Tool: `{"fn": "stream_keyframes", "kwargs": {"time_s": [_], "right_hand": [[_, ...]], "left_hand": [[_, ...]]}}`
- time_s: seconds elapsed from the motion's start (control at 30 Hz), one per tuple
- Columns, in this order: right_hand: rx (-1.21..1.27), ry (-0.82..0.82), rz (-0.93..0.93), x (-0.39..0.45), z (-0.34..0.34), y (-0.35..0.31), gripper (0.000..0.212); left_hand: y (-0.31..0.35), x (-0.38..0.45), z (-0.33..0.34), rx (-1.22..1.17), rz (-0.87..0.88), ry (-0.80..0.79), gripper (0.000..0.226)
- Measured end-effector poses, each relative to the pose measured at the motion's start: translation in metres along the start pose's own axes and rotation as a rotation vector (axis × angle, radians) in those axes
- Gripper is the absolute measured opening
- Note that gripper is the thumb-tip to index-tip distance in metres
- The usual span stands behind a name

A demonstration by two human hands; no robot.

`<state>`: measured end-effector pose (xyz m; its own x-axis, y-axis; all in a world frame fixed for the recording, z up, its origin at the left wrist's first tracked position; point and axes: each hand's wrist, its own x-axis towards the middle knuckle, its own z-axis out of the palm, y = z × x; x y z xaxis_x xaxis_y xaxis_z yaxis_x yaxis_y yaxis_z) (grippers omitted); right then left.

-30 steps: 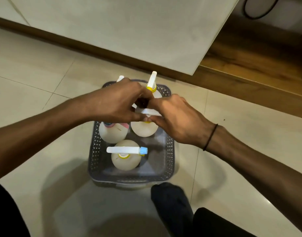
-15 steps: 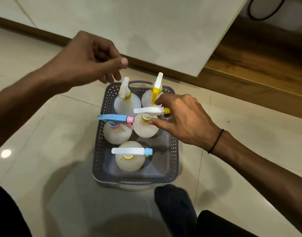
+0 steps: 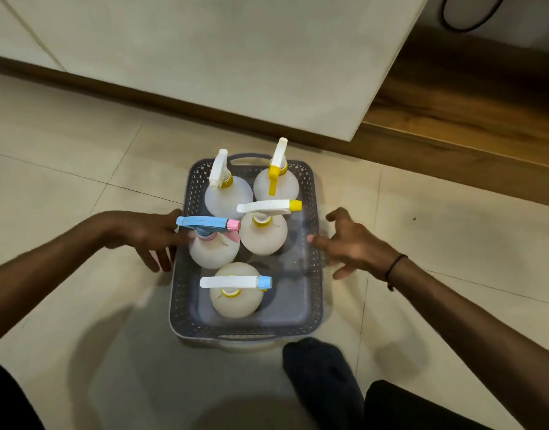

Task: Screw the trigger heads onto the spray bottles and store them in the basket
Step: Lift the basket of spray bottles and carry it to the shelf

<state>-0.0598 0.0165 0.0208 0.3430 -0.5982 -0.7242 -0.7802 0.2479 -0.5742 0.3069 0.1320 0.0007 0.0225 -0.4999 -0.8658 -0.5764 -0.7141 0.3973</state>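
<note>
Head view, looking down at a grey perforated basket standing on a pale tiled floor. Five translucent spray bottles stand upright inside it, each with a trigger head on its neck. At the far end are two: the far left bottle with a white head over a yellow collar, and the far right bottle with a white and yellow head. In the middle row sit the blue-headed bottle, whose blue trigger head ends in a pink nozzle, and beside it the middle right bottle, its white head tipped with a yellow nozzle. Nearest the camera stands the near bottle under a white head with a blue nozzle.

The left hand is at the basket's left wall, fingers spread and loose, gripping nothing — one finger reaches toward the blue-headed bottle, though whether it touches cannot be told through the blur. The right hand is at the right wall, fingers likewise splayed and empty, with a dark band round the wrist. Both hands are blurred.

A dark-socked foot rests just beside the basket's near right corner. Beyond the basket run a wooden skirting and pale cabinet fronts.
</note>
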Motion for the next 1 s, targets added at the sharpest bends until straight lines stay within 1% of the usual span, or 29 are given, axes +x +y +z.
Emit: {"fn": "stream_keyframes", "kwargs": {"time_s": [0.03,0.07,0.13,0.17,0.23,0.33,0.43,0.53,0.6,0.7,0.77,0.9,1.0], "right_hand": [[0.074,-0.086,0.048,0.002,0.005,0.004,0.06],[0.076,-0.116,0.048,0.005,0.011,0.008,0.056],[-0.118,-0.057,-0.028,0.011,0.021,0.011,0.041],[-0.202,-0.012,-0.055,0.013,0.023,0.011,0.038],[-0.227,0.02,-0.083,0.014,0.021,0.013,0.038],[-0.161,0.017,-0.095,0.003,0.013,0.026,0.038],[0.009,0.004,-0.097,-0.017,0.002,0.05,0.037],[0.136,0.031,-0.105,-0.038,-0.014,0.079,0.042],[0.165,0.072,-0.111,-0.052,-0.023,0.098,0.046],[0.162,0.185,-0.108,-0.07,-0.039,0.127,0.042],[0.195,0.228,-0.107,-0.081,-0.05,0.144,0.041],[0.253,0.301,-0.055,-0.101,-0.076,0.174,0.04],[0.294,0.353,-0.047,-0.113,-0.096,0.189,0.043]], "left_hand": [[0.0,0.002,0.002,-0.032,0.017,-0.003,0.027],[0.0,0.004,0.002,-0.057,0.042,0.009,0.026],[0.001,0.006,-0.001,-0.064,0.089,0.02,0.021],[0.002,0.006,-0.001,-0.051,0.109,0.016,0.019],[0.01,0.006,0.002,-0.018,0.153,0.011,0.017],[0.023,0.007,0.012,0.006,0.2,0.017,0.018],[0.041,0.012,0.021,0.027,0.217,0.021,0.018],[0.069,0.018,0.031,0.083,0.261,0.013,0.015],[0.092,0.02,0.04,0.132,0.303,0.011,0.013],[0.134,0.025,0.055,0.199,0.368,0.013,0.012],[0.163,0.027,0.064,0.239,0.384,0.005,0.014],[0.221,0.033,0.082,0.296,0.45,-0.032,0.006],[0.26,0.032,0.091,0.299,0.5,-0.073,0.016]]}}
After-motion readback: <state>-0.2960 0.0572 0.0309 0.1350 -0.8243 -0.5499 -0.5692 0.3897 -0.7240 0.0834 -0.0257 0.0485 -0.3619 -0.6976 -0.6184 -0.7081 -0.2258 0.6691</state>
